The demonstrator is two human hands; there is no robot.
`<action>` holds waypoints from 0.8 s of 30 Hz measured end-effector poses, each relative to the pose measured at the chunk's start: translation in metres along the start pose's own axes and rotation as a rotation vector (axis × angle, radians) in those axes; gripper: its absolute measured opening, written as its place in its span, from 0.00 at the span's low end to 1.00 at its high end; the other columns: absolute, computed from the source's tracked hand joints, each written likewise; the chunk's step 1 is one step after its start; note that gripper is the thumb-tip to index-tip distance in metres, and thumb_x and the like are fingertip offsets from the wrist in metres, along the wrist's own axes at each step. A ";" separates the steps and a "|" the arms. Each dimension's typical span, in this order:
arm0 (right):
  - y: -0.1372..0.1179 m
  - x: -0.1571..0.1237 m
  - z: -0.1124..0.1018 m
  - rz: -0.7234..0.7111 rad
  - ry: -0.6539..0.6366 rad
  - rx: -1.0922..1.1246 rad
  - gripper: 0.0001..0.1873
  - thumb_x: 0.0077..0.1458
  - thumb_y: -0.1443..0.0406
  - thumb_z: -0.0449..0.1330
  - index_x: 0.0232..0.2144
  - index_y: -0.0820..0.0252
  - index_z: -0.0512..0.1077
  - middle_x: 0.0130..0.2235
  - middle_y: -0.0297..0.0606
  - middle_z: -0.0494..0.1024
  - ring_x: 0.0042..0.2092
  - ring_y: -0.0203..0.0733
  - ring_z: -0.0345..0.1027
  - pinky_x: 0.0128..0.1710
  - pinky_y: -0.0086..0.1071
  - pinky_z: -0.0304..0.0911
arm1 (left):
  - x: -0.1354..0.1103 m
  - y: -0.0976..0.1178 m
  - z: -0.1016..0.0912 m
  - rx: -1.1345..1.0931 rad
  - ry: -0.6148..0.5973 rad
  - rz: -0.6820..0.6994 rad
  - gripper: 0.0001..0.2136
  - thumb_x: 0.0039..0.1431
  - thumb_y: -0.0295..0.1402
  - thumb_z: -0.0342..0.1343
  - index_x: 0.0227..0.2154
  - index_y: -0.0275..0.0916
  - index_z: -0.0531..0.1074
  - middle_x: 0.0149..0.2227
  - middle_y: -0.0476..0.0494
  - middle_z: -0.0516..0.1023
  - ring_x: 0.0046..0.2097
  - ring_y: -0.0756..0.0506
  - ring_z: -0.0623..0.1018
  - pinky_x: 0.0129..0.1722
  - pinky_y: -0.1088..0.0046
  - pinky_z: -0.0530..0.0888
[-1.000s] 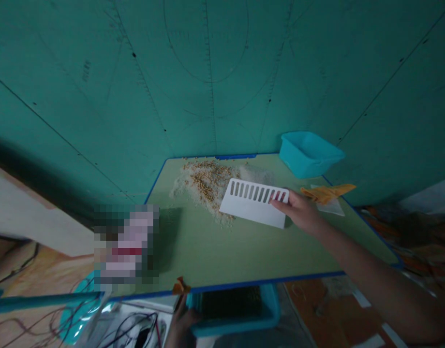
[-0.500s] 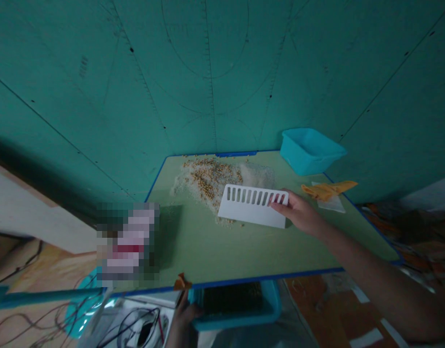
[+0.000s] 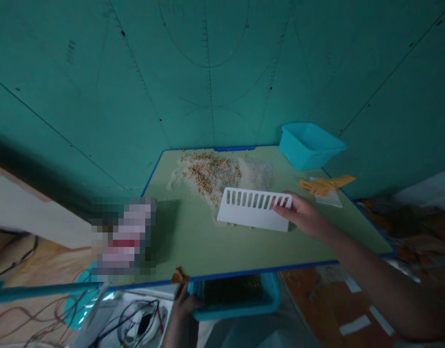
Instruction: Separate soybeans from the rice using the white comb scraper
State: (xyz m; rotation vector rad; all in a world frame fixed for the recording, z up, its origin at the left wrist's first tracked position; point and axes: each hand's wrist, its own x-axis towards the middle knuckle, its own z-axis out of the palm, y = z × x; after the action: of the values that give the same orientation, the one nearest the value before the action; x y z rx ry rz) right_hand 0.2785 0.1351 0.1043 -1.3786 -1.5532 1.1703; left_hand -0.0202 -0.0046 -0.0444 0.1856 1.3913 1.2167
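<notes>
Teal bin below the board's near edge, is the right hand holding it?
No, the left hand holds the teal bin, while the right hand grips the white slotted scraper.

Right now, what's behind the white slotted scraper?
A pile of white grains and tan seeds on the green board. The scraper, in the right hand, hides whatever touches its far base.

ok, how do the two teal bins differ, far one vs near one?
Far bin sits at the green board's far right corner, untouched; near bin hangs below the board's near edge, gripped by the left hand. Far bin's inside shows plain teal; near bin's looks dark. Both are teal and rectangular.
</notes>
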 end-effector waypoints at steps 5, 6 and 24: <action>0.002 -0.011 -0.003 0.032 -0.009 0.020 0.11 0.49 0.57 0.61 0.33 0.56 0.70 0.28 0.33 0.74 0.30 0.39 0.68 0.28 0.30 0.64 | -0.036 0.027 0.036 -0.049 -0.161 -0.088 0.10 0.33 0.27 0.59 0.25 0.42 0.76 0.26 0.50 0.80 0.39 0.38 0.77 0.34 0.66 0.71; 0.002 -0.013 -0.004 0.044 -0.009 0.021 0.11 0.48 0.56 0.61 0.32 0.56 0.70 0.27 0.33 0.74 0.30 0.39 0.68 0.28 0.30 0.64 | -0.040 0.031 0.040 -0.045 -0.167 -0.076 0.09 0.33 0.27 0.58 0.24 0.42 0.76 0.26 0.50 0.80 0.39 0.39 0.77 0.35 0.66 0.71; 0.048 -0.041 -0.091 0.181 0.371 0.066 0.20 0.45 0.53 0.63 0.41 0.52 0.70 0.42 0.40 0.79 0.43 0.53 0.73 0.41 0.46 0.67 | -0.025 0.016 0.041 -0.011 -0.172 -0.070 0.11 0.34 0.27 0.58 0.26 0.40 0.78 0.24 0.51 0.80 0.33 0.41 0.77 0.29 0.68 0.70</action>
State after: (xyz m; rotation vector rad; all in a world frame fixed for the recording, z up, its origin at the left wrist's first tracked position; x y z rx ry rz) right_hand 0.3853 0.1087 0.0888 -1.6114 -1.1400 0.9900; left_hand 0.0105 0.0062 -0.0057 0.2265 1.2320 1.1238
